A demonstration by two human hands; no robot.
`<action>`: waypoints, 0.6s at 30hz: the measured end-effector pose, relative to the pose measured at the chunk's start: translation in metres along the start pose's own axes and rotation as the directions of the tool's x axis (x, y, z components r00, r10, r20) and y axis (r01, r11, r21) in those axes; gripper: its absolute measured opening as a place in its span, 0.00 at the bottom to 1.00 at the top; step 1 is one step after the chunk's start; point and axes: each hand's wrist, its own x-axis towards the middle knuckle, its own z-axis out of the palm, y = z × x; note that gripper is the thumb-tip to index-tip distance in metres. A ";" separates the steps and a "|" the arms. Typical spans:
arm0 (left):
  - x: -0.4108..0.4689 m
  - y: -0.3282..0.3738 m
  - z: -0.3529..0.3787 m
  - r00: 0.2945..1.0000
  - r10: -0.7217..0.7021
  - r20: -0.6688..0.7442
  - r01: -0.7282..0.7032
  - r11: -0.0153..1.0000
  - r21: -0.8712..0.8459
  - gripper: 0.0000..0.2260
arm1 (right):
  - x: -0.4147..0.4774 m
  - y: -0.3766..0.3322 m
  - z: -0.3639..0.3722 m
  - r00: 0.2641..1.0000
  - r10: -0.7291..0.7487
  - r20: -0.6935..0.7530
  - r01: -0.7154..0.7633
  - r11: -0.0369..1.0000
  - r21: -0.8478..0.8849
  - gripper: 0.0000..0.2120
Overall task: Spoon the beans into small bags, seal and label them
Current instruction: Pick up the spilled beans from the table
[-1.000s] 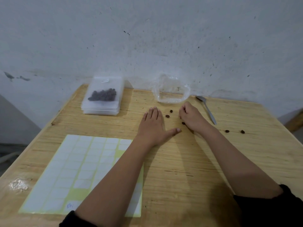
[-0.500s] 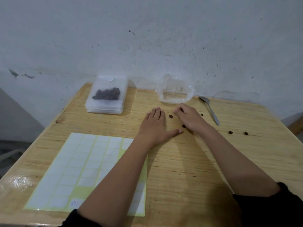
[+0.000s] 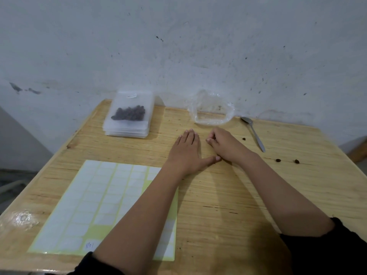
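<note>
Beans lie loose on the wooden table: two side by side to the right of the right forearm, and one more nearer the spoon. A further dark batch sits inside the top pouch of the stack of small bags at the far left.

The left hand lies flat on the wood, its four fingers straight and close together. Its thumb is spread wide to the right, the tip touching the right hand near the wrist.

The right hand rests just beside it, fingers curled under with the tips drawn together on the table. They may be pinching a bean, but it is too small and hidden to tell.

Just beyond both hands an open clear bag stands at the far edge against the wall, with the spoon to its right, bowl toward the wall. A label sheet lies at the near left under the left forearm, close to the near edge. Bare wood runs between the forearms and out to the right edge.
</note>
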 end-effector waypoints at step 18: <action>-0.008 0.003 -0.002 0.999 0.018 -0.044 -0.016 0.999 0.034 0.46 | -0.061 0.023 -0.014 0.866 0.496 0.058 -0.087 0.036 0.996 0.10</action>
